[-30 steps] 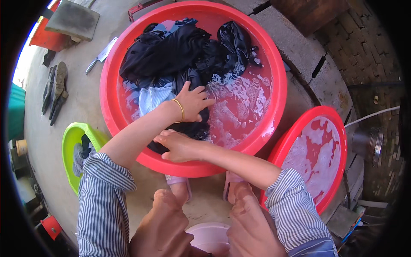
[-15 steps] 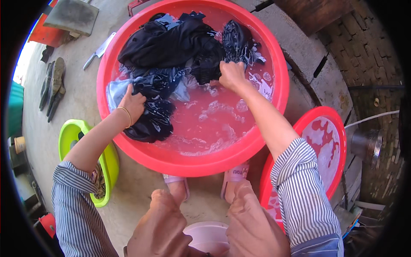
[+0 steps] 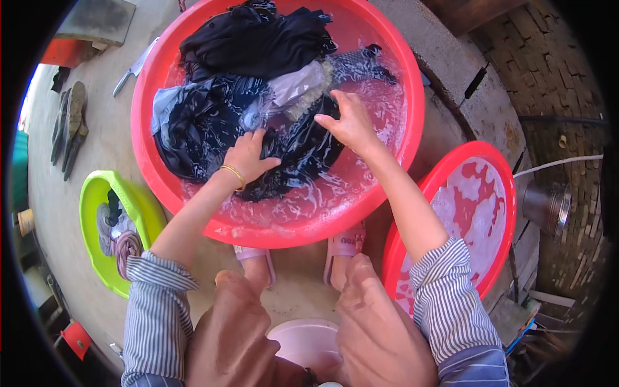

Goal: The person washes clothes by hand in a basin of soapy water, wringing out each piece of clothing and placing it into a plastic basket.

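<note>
In one red tub [image 3: 271, 237] lie dark wet clothes [image 3: 206, 129], over which we spread our left hand [image 3: 248, 159] toward the tub's near side and our right hand [image 3: 351, 122] right of its middle, both open, seemingly to cover more fabric.

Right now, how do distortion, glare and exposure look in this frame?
Head view: fisheye bending, black corners; head view: upper left edge burns out white; head view: pale streaks on dark clothes in the red tub could be glare or suds.
</note>
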A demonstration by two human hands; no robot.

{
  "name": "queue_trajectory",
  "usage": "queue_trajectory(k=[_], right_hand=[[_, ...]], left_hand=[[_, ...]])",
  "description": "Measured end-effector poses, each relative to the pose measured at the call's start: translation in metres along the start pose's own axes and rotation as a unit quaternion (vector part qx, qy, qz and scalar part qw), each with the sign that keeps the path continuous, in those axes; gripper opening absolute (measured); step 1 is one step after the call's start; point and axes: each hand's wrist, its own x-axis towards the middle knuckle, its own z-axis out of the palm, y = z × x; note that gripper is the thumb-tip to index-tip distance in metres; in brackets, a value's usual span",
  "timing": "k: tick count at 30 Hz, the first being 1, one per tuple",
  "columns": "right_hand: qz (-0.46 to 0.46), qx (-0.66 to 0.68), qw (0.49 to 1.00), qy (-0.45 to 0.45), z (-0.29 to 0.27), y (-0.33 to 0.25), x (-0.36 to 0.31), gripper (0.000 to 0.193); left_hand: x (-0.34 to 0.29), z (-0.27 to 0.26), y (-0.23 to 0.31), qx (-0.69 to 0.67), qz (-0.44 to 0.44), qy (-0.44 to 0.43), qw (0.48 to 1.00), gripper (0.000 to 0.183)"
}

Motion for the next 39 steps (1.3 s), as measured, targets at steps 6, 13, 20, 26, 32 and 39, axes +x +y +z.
queue_trajectory(k=[6,13,20,26,32,39], right_hand=[[0.114,0.034,0.962,-0.245,0.052,0.03,-0.033,0.05],[0.289,0.36,0.886,-0.05,0.061,0.015,-0.044,0.04],[-0.032,0.488,0.864,-0.122,0.036,-0.154,-0.069,0.027],[-0.251,0.162,0.954,-0.032,0.003,-0.178,-0.057,0.041],[-0.237,0.121,0.96,0.091,0.011,-0.128,-0.027,0.029],[-0.016,0.199,0.978,0.053,-0.083,-0.038,-0.027,0.022]], left_hand=[[0.013,0.033,-0.022,0.045,-0.073,-0.044,0.995,0.034],[-0.015,0.017,-0.054,-0.836,-0.264,-0.022,0.48,0.044],[-0.011,0.088,-0.054,-0.88,-0.079,-0.058,0.464,0.032],[-0.032,0.062,-0.011,-0.889,-0.039,0.016,0.456,0.032],[-0.014,0.035,0.028,-0.891,-0.003,0.115,0.439,0.031],[-0.054,-0.05,0.032,-0.819,-0.065,0.038,0.569,0.033]])
